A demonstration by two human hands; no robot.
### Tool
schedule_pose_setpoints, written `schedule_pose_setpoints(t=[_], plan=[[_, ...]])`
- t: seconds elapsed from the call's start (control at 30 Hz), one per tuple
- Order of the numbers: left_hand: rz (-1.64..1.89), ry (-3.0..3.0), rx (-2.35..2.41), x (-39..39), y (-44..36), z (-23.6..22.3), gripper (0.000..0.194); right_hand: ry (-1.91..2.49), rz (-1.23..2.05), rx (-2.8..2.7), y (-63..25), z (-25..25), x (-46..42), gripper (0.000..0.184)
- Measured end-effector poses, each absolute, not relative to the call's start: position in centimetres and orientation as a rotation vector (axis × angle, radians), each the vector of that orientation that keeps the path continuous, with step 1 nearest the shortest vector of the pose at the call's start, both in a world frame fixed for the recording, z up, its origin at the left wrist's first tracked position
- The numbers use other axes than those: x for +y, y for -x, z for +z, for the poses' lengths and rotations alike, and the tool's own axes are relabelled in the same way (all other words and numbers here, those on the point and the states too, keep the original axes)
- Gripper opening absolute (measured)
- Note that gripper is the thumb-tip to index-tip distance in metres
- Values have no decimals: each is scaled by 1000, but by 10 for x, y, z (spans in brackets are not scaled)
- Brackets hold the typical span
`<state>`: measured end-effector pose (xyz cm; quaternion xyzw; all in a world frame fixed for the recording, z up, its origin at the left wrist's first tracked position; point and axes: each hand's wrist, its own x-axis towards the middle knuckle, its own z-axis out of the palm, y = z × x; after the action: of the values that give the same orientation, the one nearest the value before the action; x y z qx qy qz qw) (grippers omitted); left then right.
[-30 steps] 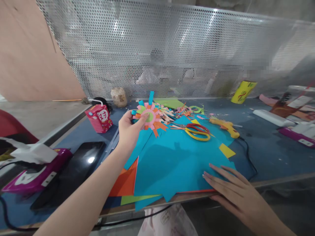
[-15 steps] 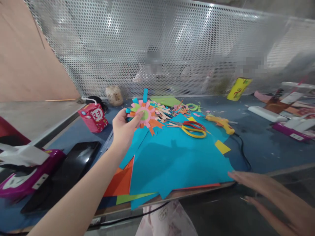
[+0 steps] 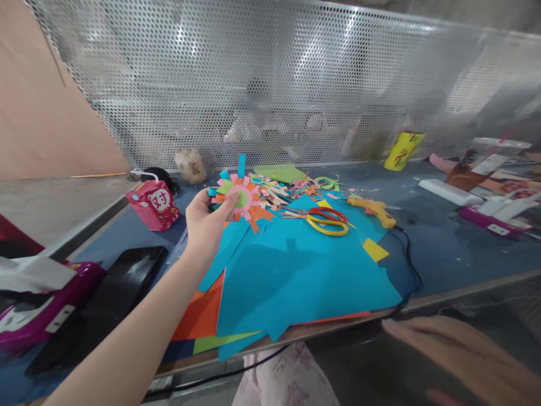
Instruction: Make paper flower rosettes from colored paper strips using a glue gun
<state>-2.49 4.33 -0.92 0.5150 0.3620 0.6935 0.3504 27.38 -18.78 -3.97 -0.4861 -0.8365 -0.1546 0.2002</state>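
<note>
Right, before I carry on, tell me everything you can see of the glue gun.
The glue gun is yellow, apparently plastic, and lies on its side, nozzle to the left, handle slanting toward the near right. A pale stick juts from its back; a black cord leaves the handle and curves to the table's near edge. It sits right of the scissors, over the blue paper's far right part. Neither hand touches it. Whether it is hot can't be seen.

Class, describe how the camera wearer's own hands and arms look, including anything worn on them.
The left hand and right hand are gloveless. No sleeve, watch or bracelet shows on the left forearm; the right hand is too blurred to judge rings.
</note>
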Motion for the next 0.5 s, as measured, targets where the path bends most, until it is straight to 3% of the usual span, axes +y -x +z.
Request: schedule_pose_setpoints(t=[0.1,0.23,0.5], plan=[[1795,-1330,931,43,25,-9,22,1115,-559,-2632,-255,-42,-175,66],[1789,-1329,926,43,25,-9,23,1151,-612,-2656,-254,-49,-168,54],[1782,-1320,925,41,22,-7,24,1312,-409,-2504,-272,-49,-178,46]])
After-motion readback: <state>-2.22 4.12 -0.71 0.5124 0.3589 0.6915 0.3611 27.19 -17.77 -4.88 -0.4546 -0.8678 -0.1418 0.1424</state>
